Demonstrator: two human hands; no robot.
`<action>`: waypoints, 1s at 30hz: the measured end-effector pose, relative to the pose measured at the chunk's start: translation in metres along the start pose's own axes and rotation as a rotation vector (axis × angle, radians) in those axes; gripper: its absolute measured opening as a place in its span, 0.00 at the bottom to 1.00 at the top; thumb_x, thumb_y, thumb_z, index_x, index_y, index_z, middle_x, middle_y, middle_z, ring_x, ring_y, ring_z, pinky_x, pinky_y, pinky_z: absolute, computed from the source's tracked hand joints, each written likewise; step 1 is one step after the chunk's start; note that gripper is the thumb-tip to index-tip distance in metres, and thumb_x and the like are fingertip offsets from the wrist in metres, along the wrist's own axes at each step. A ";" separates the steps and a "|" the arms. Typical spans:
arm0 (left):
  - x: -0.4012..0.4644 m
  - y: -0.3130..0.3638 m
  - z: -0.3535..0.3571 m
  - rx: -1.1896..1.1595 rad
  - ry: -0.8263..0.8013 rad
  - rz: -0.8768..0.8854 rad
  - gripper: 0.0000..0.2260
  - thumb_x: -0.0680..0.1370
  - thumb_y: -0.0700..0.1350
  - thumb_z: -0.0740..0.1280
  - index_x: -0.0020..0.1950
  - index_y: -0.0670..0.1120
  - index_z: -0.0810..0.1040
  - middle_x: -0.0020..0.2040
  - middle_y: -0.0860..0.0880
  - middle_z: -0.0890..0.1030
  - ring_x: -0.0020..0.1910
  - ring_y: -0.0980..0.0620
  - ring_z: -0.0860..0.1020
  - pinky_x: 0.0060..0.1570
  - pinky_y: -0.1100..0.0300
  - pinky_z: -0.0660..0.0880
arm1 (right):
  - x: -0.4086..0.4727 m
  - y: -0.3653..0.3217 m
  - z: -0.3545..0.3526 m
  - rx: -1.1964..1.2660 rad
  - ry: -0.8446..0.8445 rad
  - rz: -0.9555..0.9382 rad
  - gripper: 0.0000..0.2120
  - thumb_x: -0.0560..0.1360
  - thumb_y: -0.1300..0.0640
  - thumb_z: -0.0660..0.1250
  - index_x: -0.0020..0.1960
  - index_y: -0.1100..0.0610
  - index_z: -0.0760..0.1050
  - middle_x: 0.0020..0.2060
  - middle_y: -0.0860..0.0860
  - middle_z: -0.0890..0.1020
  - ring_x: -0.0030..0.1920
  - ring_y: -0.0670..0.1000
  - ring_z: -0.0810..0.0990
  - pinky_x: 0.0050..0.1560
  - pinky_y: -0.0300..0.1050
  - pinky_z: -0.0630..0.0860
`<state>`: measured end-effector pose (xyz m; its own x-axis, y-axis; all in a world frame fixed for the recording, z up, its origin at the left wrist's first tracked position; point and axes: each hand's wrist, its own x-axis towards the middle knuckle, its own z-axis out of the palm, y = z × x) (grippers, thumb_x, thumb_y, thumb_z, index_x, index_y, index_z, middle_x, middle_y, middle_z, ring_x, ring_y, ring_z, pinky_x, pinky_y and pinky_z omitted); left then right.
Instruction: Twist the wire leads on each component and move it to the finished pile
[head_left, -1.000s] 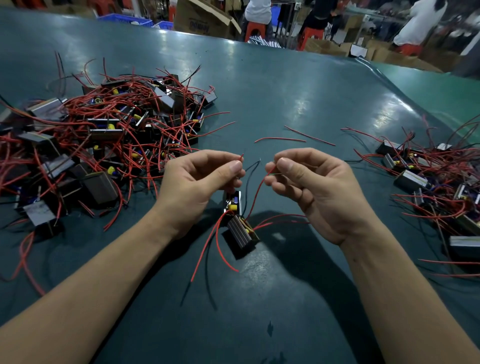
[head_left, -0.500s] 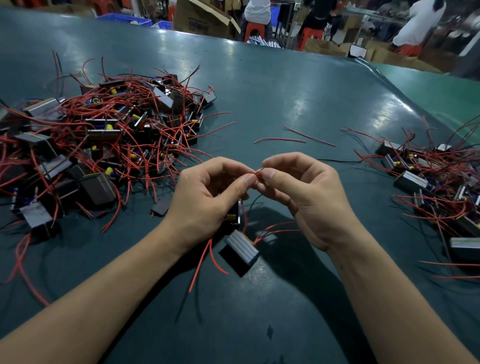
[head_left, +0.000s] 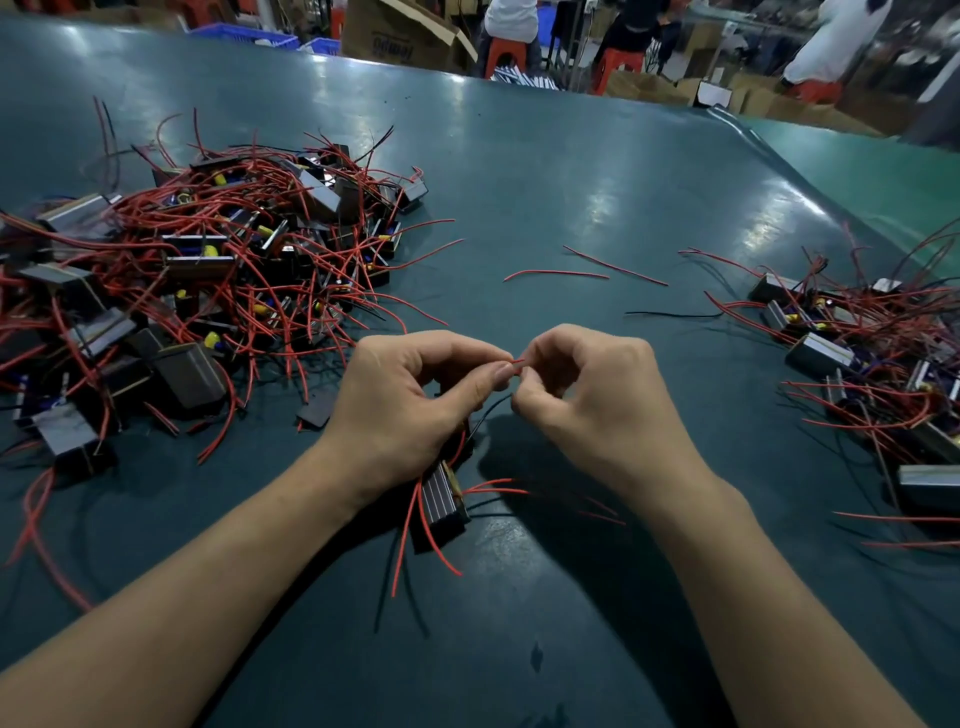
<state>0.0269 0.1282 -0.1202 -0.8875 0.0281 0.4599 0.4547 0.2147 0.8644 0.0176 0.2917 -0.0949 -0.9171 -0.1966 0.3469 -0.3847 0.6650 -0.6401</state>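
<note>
Dim overhead glare — warped, blurred edges

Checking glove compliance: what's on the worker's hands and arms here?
Nothing worn: left hand and right hand are bare, no gloves, rings or watch visible. Both forearms are bare to the frame edge, no sleeves or wrist straps in view.

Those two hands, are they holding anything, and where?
Both the left hand and right hand pinch the tip of a red wire lead between them; the component lies below.
</note>
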 end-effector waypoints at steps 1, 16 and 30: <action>0.000 0.001 0.001 0.008 -0.002 0.000 0.04 0.72 0.39 0.75 0.45 0.47 0.85 0.38 0.53 0.85 0.35 0.57 0.82 0.39 0.66 0.76 | 0.001 0.000 0.000 -0.060 0.031 -0.027 0.02 0.71 0.58 0.70 0.40 0.55 0.80 0.31 0.45 0.79 0.32 0.47 0.77 0.38 0.44 0.76; 0.002 0.003 -0.005 -0.006 0.088 0.007 0.06 0.73 0.37 0.73 0.44 0.48 0.83 0.39 0.52 0.85 0.33 0.56 0.81 0.37 0.69 0.75 | 0.008 0.018 -0.011 0.252 0.097 -0.062 0.07 0.73 0.62 0.71 0.50 0.53 0.81 0.37 0.43 0.79 0.35 0.42 0.76 0.40 0.32 0.72; 0.001 0.001 -0.003 -0.002 0.082 0.030 0.04 0.74 0.39 0.73 0.47 0.46 0.84 0.39 0.51 0.85 0.38 0.53 0.83 0.42 0.65 0.77 | 0.005 0.011 -0.006 0.240 0.047 -0.152 0.04 0.73 0.63 0.71 0.42 0.56 0.80 0.34 0.44 0.79 0.37 0.45 0.77 0.36 0.29 0.68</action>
<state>0.0271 0.1261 -0.1183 -0.8644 -0.0455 0.5008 0.4814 0.2128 0.8503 0.0097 0.3019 -0.0964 -0.8433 -0.2437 0.4790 -0.5363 0.4394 -0.7206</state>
